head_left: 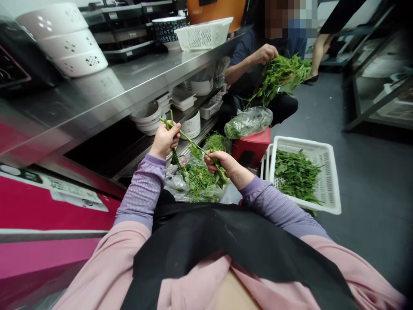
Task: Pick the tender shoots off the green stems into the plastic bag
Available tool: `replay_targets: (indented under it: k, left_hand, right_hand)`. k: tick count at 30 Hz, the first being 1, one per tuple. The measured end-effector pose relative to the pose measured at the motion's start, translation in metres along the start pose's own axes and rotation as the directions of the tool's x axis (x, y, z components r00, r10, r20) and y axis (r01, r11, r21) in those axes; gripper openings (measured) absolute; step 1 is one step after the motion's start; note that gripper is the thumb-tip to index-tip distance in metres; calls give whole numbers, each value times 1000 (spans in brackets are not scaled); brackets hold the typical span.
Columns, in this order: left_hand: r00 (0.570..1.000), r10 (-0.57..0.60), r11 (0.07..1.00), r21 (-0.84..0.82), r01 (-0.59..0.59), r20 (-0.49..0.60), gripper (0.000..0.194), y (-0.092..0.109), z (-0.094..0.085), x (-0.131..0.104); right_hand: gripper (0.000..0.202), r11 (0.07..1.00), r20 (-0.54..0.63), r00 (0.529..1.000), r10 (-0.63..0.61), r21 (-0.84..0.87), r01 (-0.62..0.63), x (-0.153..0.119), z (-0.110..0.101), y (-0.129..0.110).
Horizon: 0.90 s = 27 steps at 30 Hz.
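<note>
My left hand (166,138) is closed around the lower ends of some green vegetable stems (193,143). One long stem slants down to the right, where my right hand (222,163) pinches it near its leaves (220,175). Another stem with leaves hangs below my left hand. Beneath both hands, a clear plastic bag (176,183) lies open with a heap of loose green stems (201,181) in it. To the right, a white plastic basket (332,172) on the floor holds leafy green sprigs (297,174).
A co-worker's hand (266,54) holds a big bunch of greens (284,75) ahead. A red bin (254,144) with a plastic bag on it stands before that person. At left runs a steel counter (145,82) with stacked white bowls (64,38) above and dishes on its shelf.
</note>
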<state>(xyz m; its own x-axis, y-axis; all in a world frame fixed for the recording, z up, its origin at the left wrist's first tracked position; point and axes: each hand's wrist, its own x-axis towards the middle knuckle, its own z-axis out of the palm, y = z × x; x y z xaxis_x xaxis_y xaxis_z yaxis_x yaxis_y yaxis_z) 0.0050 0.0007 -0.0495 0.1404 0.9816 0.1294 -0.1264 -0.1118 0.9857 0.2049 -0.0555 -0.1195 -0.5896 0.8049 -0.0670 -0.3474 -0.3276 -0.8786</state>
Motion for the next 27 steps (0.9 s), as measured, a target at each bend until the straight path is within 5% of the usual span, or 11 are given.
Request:
replay_targets:
  k: [4,9,11,14,16,22,27]
  left_hand:
    - [994,101,993,62,-99,-31,38,-9,13,-14]
    - [992,120,989,88,-122,28,39,-27,33,-36]
    - [994,20,999,30,-23,107,41,-35,38,-39]
    - [970,-109,993,-10,114,219,43,-47,41,-35]
    - [961,-152,987,-23,161,231,45,-55,41,-30]
    - [968,-163,987,45,157,193,44,-67,42,-27]
    - [995,38,977,207,-55,89,38,-74,48,-31]
  right_hand:
    - [17,995,-284,955,-87,28,99,7,-8,8]
    - [29,977,-656,755,-9,156,147,22,-46,17]
    - [28,974,-620,784,36,196,110,22,-56,18]
    - [17,975,-362,925,115,218,-36,15,-50,17]
    - [14,979,-242,960,138,178,-96,9,-37,15]
    - [11,976,-143,970,196,127,-179,-1,-10,12]
    - [22,993,-412,911,20,-98,-66,16,-31,30]
